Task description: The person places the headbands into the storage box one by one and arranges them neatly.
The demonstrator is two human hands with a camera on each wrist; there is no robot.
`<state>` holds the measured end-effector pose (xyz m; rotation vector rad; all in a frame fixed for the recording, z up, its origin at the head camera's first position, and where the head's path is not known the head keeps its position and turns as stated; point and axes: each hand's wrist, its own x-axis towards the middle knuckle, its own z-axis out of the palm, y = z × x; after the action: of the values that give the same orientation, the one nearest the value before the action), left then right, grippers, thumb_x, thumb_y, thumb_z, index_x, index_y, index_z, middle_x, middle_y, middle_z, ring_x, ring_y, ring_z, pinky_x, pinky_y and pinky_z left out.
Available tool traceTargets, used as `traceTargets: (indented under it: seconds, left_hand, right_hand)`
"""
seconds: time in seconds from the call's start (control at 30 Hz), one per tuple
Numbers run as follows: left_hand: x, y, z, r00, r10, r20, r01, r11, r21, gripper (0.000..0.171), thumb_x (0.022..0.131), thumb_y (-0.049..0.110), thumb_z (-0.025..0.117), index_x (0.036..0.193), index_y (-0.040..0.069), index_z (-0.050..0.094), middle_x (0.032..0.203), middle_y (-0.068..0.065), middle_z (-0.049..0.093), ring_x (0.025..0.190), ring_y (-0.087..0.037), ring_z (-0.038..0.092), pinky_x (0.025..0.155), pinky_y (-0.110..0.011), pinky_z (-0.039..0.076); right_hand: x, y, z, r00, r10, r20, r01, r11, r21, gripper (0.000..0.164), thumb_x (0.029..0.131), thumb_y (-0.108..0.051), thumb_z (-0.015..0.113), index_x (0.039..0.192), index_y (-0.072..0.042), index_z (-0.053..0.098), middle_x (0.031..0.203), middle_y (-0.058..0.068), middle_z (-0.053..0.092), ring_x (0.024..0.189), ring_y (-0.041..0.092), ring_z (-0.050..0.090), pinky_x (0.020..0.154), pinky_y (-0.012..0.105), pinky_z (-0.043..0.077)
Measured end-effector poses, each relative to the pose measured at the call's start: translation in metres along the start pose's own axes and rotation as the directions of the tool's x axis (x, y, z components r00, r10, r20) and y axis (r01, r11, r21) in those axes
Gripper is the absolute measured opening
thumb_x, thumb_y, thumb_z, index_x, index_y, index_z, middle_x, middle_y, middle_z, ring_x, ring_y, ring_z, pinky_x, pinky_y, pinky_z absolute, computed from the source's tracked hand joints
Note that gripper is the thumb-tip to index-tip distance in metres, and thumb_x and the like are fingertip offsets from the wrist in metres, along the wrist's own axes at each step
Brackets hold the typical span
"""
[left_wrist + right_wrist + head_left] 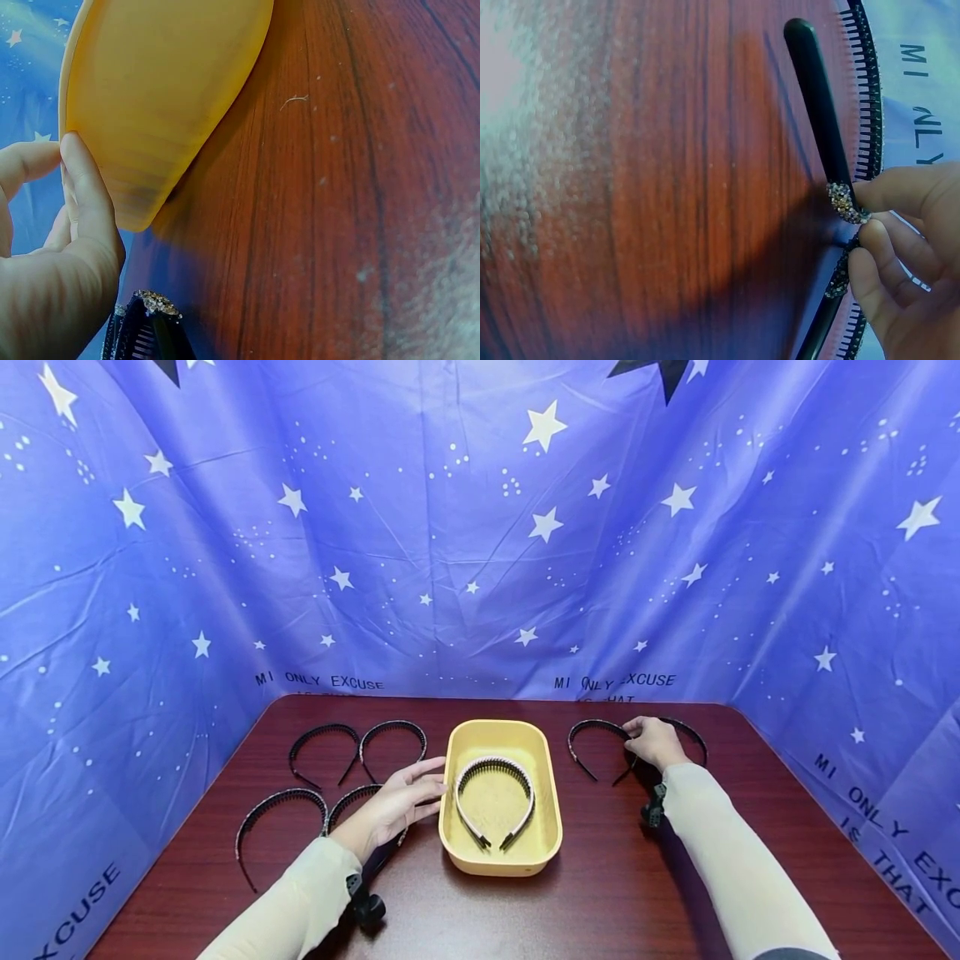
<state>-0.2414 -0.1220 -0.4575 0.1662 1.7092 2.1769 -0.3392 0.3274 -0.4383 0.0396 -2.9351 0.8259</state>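
Note:
A yellow plastic bin stands mid-table with a light-coloured toothed headband lying in it. Against the bin's left side, my left hand rests nearly straight fingers, the fingertips at its rim in the left wrist view. Over on the right, my right hand pinches the beaded end of a black headband between thumb and finger. Another black headband has its beaded end right by the lower fingertip; whether that finger also bears on it, I cannot tell. The right hand covers part of both in the head view.
Several black headbands lie left of the bin, among them one at the back, its neighbour and one in front. My left forearm and hand partly cover another. A blue star-printed cloth encloses the table's back and sides.

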Motion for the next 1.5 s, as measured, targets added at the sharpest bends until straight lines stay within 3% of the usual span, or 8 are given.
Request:
traceTargets:
  seconds: [0.27, 0.57, 0.93, 1.27, 1.5]
  left_hand:
    - [-0.001, 0.0, 0.0, 1.0, 0.0, 0.002, 0.0, 1.0, -0.002, 0.063, 0.093, 0.002, 0.062, 0.151, 0.001, 0.036, 0.132, -0.021, 0.058, 0.105, -0.016, 0.063, 0.088, -0.03, 0.055]
    - [0.0, 0.0, -0.001, 1.0, 0.001, 0.01, -0.001, 1.0, -0.011, 0.064, 0.094, 0.001, 0.062, 0.152, 0.001, 0.035, 0.134, -0.022, 0.057, 0.105, -0.016, 0.063, 0.088, -0.029, 0.055]
    - [-0.001, 0.0, -0.001, 1.0, 0.006, 0.015, -0.005, 1.0, -0.012, 0.063, 0.095, 0.001, 0.061, 0.152, 0.0, 0.035, 0.135, -0.023, 0.056, 0.106, -0.016, 0.063, 0.089, -0.03, 0.055]
    - [0.0, 0.0, -0.001, 1.0, -0.001, 0.01, 0.001, 1.0, -0.004, 0.063, 0.095, 0.001, 0.061, 0.152, 0.001, 0.035, 0.133, -0.021, 0.058, 0.105, -0.016, 0.063, 0.089, -0.03, 0.055]
    - [0.0, 0.001, -0.001, 1.0, -0.005, 0.018, 0.005, 1.0, -0.009, 0.063, 0.095, 0.001, 0.061, 0.152, 0.001, 0.034, 0.135, -0.023, 0.056, 0.106, -0.016, 0.063, 0.09, -0.03, 0.055]
  right_hand:
    - [0.001, -0.001, -0.002, 1.0, 0.014, -0.005, -0.014, 1.0, 0.002, 0.027, 0.084, -0.001, 0.068, 0.11, 0.007, 0.068, 0.095, 0.018, 0.07, 0.091, 0.037, 0.064, 0.089, 0.054, 0.049]
    - [0.0, -0.006, -0.008, 1.0, 0.026, -0.005, -0.026, 1.0, -0.003, 0.029, 0.086, -0.003, 0.066, 0.112, 0.007, 0.067, 0.093, 0.018, 0.071, 0.091, 0.036, 0.064, 0.088, 0.053, 0.05]
    - [-0.006, -0.01, -0.012, 0.995, 0.098, 0.002, -0.098, 0.995, -0.031, 0.033, 0.091, -0.015, 0.062, 0.121, -0.003, 0.069, 0.113, 0.019, 0.069, 0.109, 0.044, 0.059, 0.09, 0.06, 0.048]
    - [-0.002, -0.004, -0.012, 1.0, -0.008, 0.006, 0.008, 1.0, 0.015, 0.03, 0.096, -0.009, 0.057, 0.12, 0.007, 0.067, 0.109, 0.023, 0.069, 0.101, 0.039, 0.062, 0.089, 0.055, 0.05]
    - [-0.004, -0.006, -0.017, 0.999, -0.031, 0.009, 0.031, 0.999, 0.036, 0.03, 0.098, -0.01, 0.056, 0.12, 0.007, 0.066, 0.113, 0.026, 0.067, 0.099, 0.039, 0.061, 0.086, 0.054, 0.05]
